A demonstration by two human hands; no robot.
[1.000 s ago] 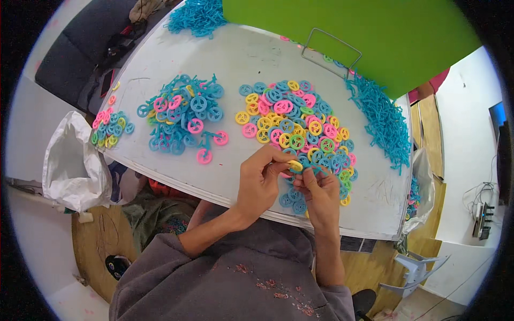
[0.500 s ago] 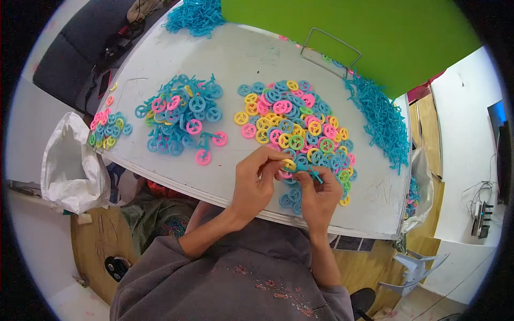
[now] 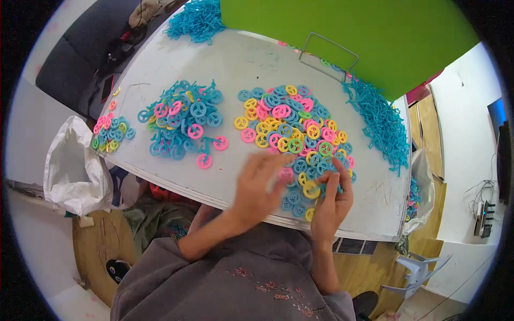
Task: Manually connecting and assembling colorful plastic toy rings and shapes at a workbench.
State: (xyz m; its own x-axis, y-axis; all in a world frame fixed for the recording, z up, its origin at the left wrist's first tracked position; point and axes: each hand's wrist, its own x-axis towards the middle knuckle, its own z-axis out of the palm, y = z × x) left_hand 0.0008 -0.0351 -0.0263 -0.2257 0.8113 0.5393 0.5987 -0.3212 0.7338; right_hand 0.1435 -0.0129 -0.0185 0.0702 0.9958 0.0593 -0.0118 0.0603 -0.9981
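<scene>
My right hand (image 3: 331, 199) pinches a small teal plastic frame piece, mostly hidden by the fingers, with a yellow toy wheel (image 3: 311, 189) at its left end. My left hand (image 3: 258, 184) is smeared by motion at the near left edge of the wheel pile, beside a pink wheel (image 3: 286, 174); whether its fingers hold anything is unclear. Blue, pink, yellow and green spoked wheels (image 3: 295, 145) lie heaped in front of both hands. To the left is a pile of teal pieces with wheels attached (image 3: 182, 119).
Loose teal pieces lie heaped at the table's right (image 3: 381, 124) and far left (image 3: 195, 21). A small wheel cluster (image 3: 112, 131) sits at the left edge. A green panel (image 3: 348, 37) with a wire frame (image 3: 329, 56) stands behind. White sacks (image 3: 75, 166) hang beside the table.
My hands have moved apart. The yellow wheel, pinched between both hands before, now stays with the teal piece in my right hand, while my left hand has come away from it.
</scene>
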